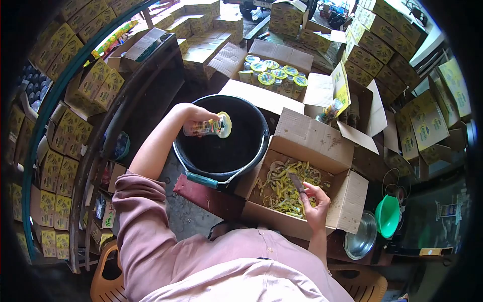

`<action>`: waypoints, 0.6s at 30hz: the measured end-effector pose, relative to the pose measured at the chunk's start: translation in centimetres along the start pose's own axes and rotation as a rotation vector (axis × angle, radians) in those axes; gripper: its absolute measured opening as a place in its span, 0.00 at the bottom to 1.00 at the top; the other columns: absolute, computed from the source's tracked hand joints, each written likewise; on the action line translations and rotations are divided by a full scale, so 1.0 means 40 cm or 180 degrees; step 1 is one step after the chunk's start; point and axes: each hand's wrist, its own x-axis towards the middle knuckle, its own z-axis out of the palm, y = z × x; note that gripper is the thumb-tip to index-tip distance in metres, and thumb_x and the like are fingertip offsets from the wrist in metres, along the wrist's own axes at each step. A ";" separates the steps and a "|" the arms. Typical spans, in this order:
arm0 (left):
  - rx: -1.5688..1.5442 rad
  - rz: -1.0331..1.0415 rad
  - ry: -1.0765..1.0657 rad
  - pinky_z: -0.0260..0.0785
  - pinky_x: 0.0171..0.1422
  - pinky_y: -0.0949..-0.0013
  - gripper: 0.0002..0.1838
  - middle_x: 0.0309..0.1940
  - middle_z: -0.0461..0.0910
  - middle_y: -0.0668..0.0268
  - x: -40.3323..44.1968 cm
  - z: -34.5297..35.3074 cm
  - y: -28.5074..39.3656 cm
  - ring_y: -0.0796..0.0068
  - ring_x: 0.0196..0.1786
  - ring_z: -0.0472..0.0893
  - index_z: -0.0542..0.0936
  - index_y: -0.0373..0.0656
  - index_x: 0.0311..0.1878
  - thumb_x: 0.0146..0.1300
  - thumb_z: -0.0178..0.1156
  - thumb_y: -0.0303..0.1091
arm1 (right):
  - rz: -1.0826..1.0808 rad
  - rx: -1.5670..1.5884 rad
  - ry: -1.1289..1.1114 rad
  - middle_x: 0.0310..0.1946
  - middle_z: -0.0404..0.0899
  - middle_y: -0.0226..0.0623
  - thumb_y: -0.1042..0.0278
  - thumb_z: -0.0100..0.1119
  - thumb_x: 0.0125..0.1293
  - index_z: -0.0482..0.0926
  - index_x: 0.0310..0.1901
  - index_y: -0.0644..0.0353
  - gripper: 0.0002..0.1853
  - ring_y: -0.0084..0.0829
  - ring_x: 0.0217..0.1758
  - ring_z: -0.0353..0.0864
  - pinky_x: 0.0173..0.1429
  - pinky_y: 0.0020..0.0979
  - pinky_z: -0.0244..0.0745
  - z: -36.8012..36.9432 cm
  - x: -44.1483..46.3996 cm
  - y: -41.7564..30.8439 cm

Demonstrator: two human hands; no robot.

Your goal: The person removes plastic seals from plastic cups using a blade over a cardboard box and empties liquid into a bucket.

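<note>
My left hand (195, 115) is closed around a clear printed plastic cup (225, 126) with a pale yellow rim. The cup lies tilted on its side above the mouth of a black bucket (221, 155), whose wire handle has a green grip. My right hand (316, 205) grips a knife (296, 182), its dark blade pointing away from me. Hand and knife hover over an open cardboard box (312, 133). Inside the box lie many curled yellow-green strips (279, 194); I cannot tell their material.
Behind the bucket, an open carton (234, 60) holds several lidded cups (271, 75). Another cup (330, 109) leans by a second open carton (372, 110). At right stand a metal bowl (361, 236) and a green bowl (387, 216). Printed cartons (100, 85) fill the left shelves.
</note>
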 end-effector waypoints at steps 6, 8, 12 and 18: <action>0.2301 0.0737 0.0746 0.71 0.48 0.60 0.34 0.46 0.77 0.52 -0.054 0.185 -0.003 0.57 0.44 0.80 0.66 0.38 0.56 0.59 0.48 0.59 | -0.0138 -0.0102 0.0127 0.25 0.77 0.33 0.84 0.60 0.49 0.80 0.42 0.59 0.16 0.21 0.27 0.73 0.35 0.23 0.69 -0.003 0.000 -0.001; 0.2985 0.0546 0.0405 0.71 0.47 0.58 0.31 0.45 0.77 0.51 -0.063 0.212 -0.005 0.56 0.44 0.79 0.67 0.38 0.54 0.60 0.47 0.58 | -0.0147 -0.0085 0.0148 0.25 0.77 0.33 0.84 0.60 0.49 0.80 0.42 0.59 0.17 0.21 0.27 0.73 0.35 0.23 0.69 -0.007 -0.001 0.010; 0.2352 0.0544 0.0865 0.73 0.43 0.63 0.31 0.43 0.78 0.54 -0.088 0.181 -0.005 0.58 0.42 0.80 0.73 0.40 0.53 0.60 0.48 0.58 | -0.0083 -0.0117 0.0124 0.25 0.77 0.33 0.84 0.59 0.49 0.80 0.42 0.59 0.17 0.21 0.28 0.73 0.35 0.23 0.69 -0.011 0.000 0.008; 0.2508 0.0731 0.1494 0.69 0.51 0.62 0.33 0.45 0.78 0.56 -0.058 0.198 -0.034 0.58 0.47 0.78 0.75 0.40 0.52 0.59 0.45 0.61 | -0.0087 0.0012 0.0196 0.26 0.77 0.33 0.84 0.59 0.49 0.79 0.43 0.59 0.17 0.21 0.28 0.73 0.35 0.23 0.69 -0.005 0.005 0.000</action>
